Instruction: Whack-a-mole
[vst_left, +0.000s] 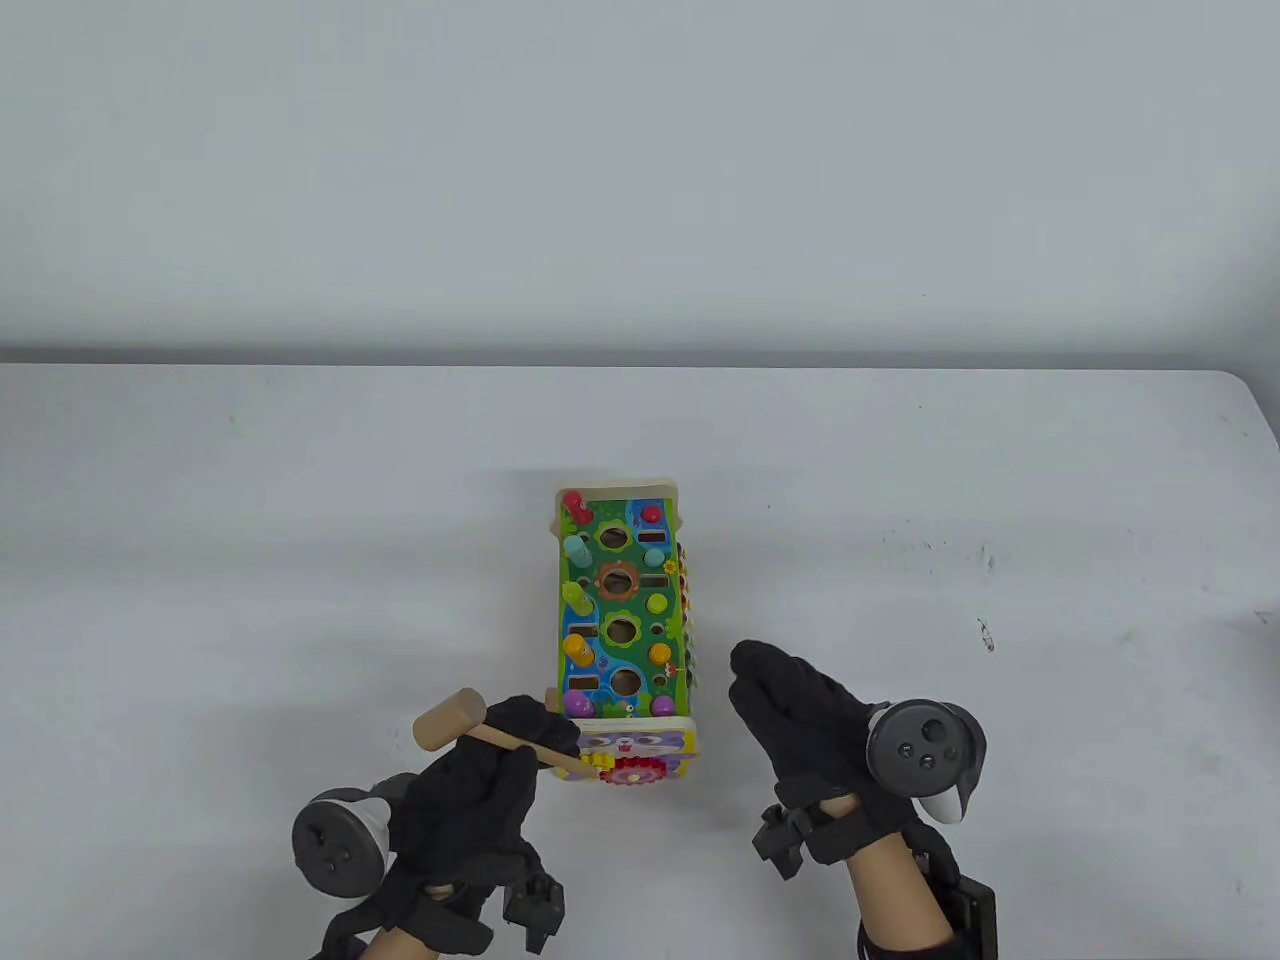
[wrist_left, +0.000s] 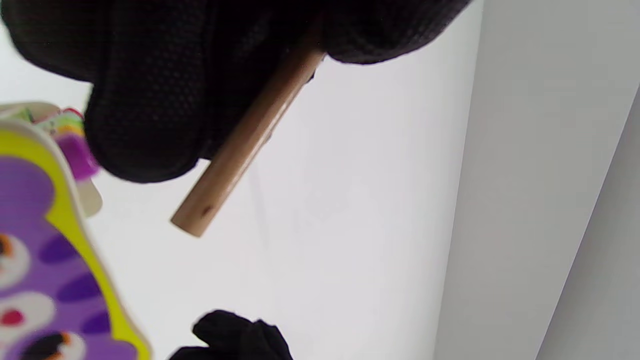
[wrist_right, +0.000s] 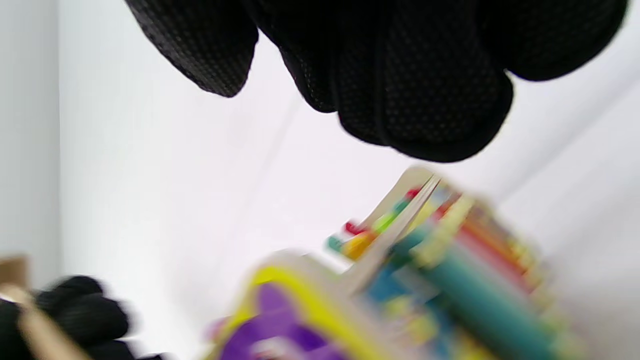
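Looks like the windup stage: the left hand (vst_left: 480, 790) grips the wooden hammer (vst_left: 452, 718) by its handle just beside the peg toy (vst_left: 620, 620) mid-desk (vst_left: 200, 520), right hand (vst_left: 800, 720) loosely open and empty beside it, so next it's aiming at a raised peg.

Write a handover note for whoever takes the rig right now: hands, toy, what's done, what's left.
Left hand: grips the wooden mallet by its handle, head pointing left, off the toy.
Right hand: holds nothing, fingers extended, just right of the toy and apart from it.
Whack-a-mole toy: sits mid-table, purple gear end towards the person. Left-row pegs stand up; right-row pegs sit lower.
Done: mallet in hand.
Left: bring the mallet over the board and knock down the raised pegs.
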